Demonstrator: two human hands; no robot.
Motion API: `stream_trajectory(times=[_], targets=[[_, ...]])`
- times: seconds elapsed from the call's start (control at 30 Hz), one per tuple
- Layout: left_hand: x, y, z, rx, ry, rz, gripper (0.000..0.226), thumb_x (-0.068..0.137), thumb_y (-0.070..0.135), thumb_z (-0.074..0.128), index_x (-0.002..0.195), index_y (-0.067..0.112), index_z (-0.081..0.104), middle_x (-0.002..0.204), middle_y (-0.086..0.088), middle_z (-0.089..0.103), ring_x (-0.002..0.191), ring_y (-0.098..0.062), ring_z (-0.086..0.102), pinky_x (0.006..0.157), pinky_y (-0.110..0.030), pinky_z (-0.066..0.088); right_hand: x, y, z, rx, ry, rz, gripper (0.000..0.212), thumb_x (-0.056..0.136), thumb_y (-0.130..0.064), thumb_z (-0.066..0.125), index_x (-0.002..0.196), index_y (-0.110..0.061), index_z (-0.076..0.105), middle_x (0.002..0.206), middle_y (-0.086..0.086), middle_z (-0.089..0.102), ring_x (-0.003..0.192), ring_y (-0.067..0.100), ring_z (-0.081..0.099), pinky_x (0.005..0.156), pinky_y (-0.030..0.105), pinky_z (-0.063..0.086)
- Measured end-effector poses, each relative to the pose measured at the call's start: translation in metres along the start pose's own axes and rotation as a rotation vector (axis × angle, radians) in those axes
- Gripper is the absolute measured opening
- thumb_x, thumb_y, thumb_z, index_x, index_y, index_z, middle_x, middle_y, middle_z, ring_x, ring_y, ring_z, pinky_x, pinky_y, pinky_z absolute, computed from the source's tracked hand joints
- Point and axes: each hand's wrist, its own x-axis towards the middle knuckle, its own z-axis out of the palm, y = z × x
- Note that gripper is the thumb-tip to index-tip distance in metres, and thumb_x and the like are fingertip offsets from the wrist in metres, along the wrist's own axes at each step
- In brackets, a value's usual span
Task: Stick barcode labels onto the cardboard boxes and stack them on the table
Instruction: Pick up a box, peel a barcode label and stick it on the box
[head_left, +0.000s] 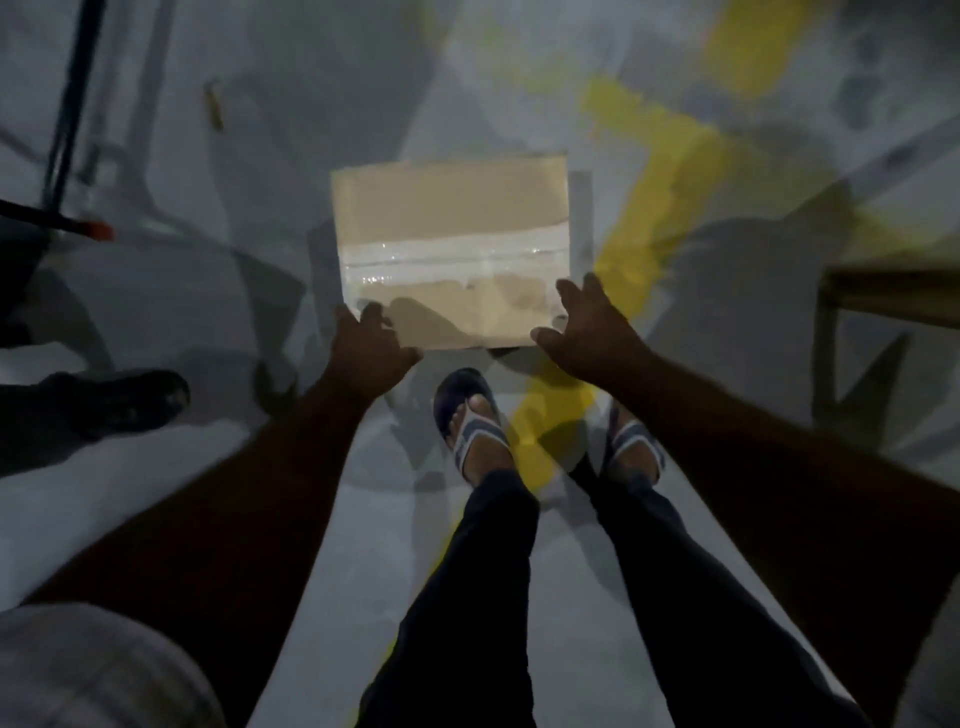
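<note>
A brown cardboard box (447, 218) with a strip of clear tape across its top lies flat in front of me, just above or on the grey floor; blur hides which. My left hand (366, 345) clasps its near left corner, thumb on top. My right hand (584, 327) cups the near right corner, thumb along the near edge and fingers spread up the right side. No barcode label shows on the box top.
A wooden table corner (883, 291) juts in at the right. Yellow painted lines (660, 171) cross the floor. Another person's dark shoe (124, 402) stands at the left, with dark stand legs (67, 119) behind it. My sandalled feet (475, 431) are just below the box.
</note>
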Motion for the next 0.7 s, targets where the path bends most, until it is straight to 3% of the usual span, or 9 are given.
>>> stream_trajectory(times=[0.07, 0.17, 0.23, 0.3, 0.37, 0.47, 0.57, 0.63, 0.7], targets=[[0.019, -0.01, 0.018, -0.026, 0.02, -0.065, 0.099, 0.07, 0.044, 0.083, 0.145, 0.021, 0.022, 0.154, -0.022, 0.018, 0.139, -0.047, 0.025, 0.112, -0.05, 0.032, 0.019, 0.006, 0.018, -0.066, -0.013, -0.026, 0.092, 0.087, -0.036, 0.07, 0.155, -0.01, 0.014, 0.159, 0.029, -0.003, 0.144, 0.048, 0.018, 0.115, 0.047, 0.029], [0.033, -0.021, 0.034, -0.114, 0.11, -0.073, 0.108, 0.054, 0.035, 0.093, 0.135, 0.032, 0.021, 0.146, -0.016, 0.022, 0.129, -0.043, 0.035, 0.102, -0.061, 0.041, 0.033, 0.009, 0.034, -0.117, -0.073, -0.022, 0.101, 0.086, -0.026, 0.072, 0.157, -0.019, 0.0, 0.156, 0.032, -0.018, 0.14, 0.053, 0.023, 0.109, 0.044, 0.034], [0.036, -0.026, 0.04, -0.128, 0.164, -0.003, 0.108, 0.054, 0.029, 0.094, 0.138, 0.024, 0.026, 0.138, -0.013, 0.032, 0.122, -0.035, 0.043, 0.102, -0.046, 0.045, 0.034, 0.006, 0.041, -0.118, -0.07, -0.018, 0.102, 0.087, -0.017, 0.069, 0.157, -0.02, -0.006, 0.155, 0.033, -0.018, 0.128, 0.051, 0.043, 0.097, 0.04, 0.043], [0.032, -0.029, 0.041, -0.067, 0.164, 0.007, 0.099, 0.06, 0.034, 0.091, 0.139, 0.012, 0.036, 0.138, -0.011, 0.037, 0.119, -0.032, 0.046, 0.094, -0.03, 0.041, 0.03, 0.001, 0.046, -0.145, -0.021, 0.004, 0.101, 0.087, -0.016, 0.067, 0.157, -0.02, -0.006, 0.156, 0.033, -0.011, 0.119, 0.05, 0.049, 0.092, 0.041, 0.045], [0.02, -0.024, 0.037, -0.015, 0.146, 0.026, 0.096, 0.061, 0.041, 0.088, 0.138, 0.011, 0.038, 0.136, -0.014, 0.042, 0.115, -0.036, 0.049, 0.09, -0.034, 0.043, 0.02, -0.004, 0.041, -0.144, 0.029, 0.059, 0.099, 0.086, -0.021, 0.069, 0.157, -0.024, 0.0, 0.156, 0.03, -0.003, 0.121, 0.052, 0.044, 0.097, 0.046, 0.043], [-0.029, -0.009, 0.015, -0.052, 0.151, 0.036, 0.096, 0.059, 0.055, 0.084, 0.137, 0.025, 0.035, 0.125, -0.019, 0.045, 0.11, -0.043, 0.052, 0.093, -0.047, 0.05, -0.01, -0.009, 0.007, -0.191, 0.094, 0.062, 0.09, 0.08, -0.038, 0.074, 0.152, -0.031, 0.02, 0.149, 0.026, 0.02, 0.118, 0.051, 0.044, 0.098, 0.052, 0.042], [-0.086, 0.0, -0.024, 0.005, 0.148, 0.027, 0.089, 0.056, 0.077, 0.068, 0.126, 0.027, 0.046, 0.119, -0.02, 0.053, 0.11, -0.042, 0.054, 0.091, -0.042, 0.047, -0.061, -0.019, -0.049, -0.245, 0.06, 0.017, 0.074, 0.073, -0.062, 0.069, 0.136, -0.032, 0.046, 0.128, 0.021, 0.044, 0.113, 0.045, 0.05, 0.094, 0.05, 0.048], [-0.125, 0.003, -0.055, -0.031, 0.097, 0.012, 0.099, 0.048, 0.086, 0.057, 0.127, 0.027, 0.052, 0.126, -0.017, 0.058, 0.117, -0.038, 0.055, 0.097, -0.04, 0.046, -0.101, -0.03, -0.088, -0.228, 0.038, -0.022, 0.08, 0.062, -0.079, 0.057, 0.127, -0.032, 0.057, 0.123, 0.018, 0.057, 0.113, 0.041, 0.056, 0.092, 0.049, 0.05], [-0.168, 0.004, -0.084, -0.213, 0.043, -0.019, 0.11, 0.04, 0.087, 0.061, 0.132, 0.027, 0.056, 0.137, -0.009, 0.058, 0.124, -0.031, 0.055, 0.104, -0.041, 0.045, -0.139, -0.045, -0.124, -0.15, 0.032, -0.021, 0.088, 0.053, -0.084, 0.056, 0.125, -0.034, 0.062, 0.12, 0.011, 0.067, 0.112, 0.032, 0.063, 0.095, 0.046, 0.051]])
